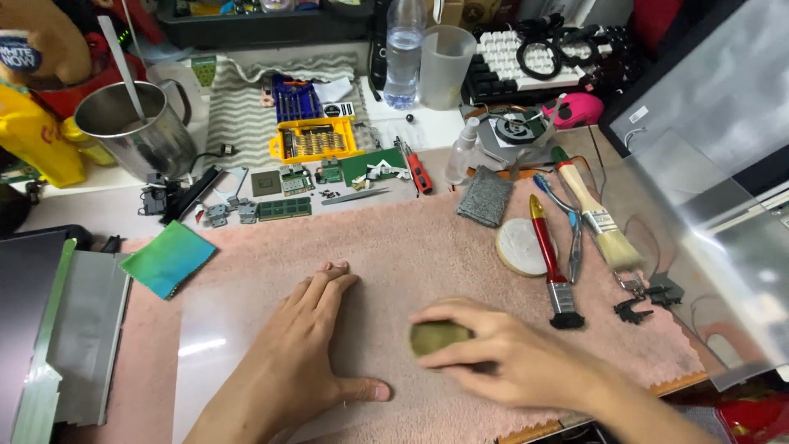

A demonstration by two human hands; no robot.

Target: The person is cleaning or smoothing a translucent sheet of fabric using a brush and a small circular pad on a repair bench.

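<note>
My left hand (308, 341) lies flat, palm down, on a pink towel (411, 238) that covers the desk, fingers together and thumb stretched out to the right. My right hand (501, 358) is a little to its right, blurred, its fingers closed over a small round olive-green pad (440, 337) pressed against the towel. The two hands do not touch.
On the towel's right lie a red-handled brush (549, 255), a wooden brush (592, 214), a round white pad (518, 247) and a grey cloth (485, 196). A green cloth (168, 259) sits left. Behind are a steel mug (140, 131), a yellow bit case (315, 140), circuit parts, a bottle (403, 53).
</note>
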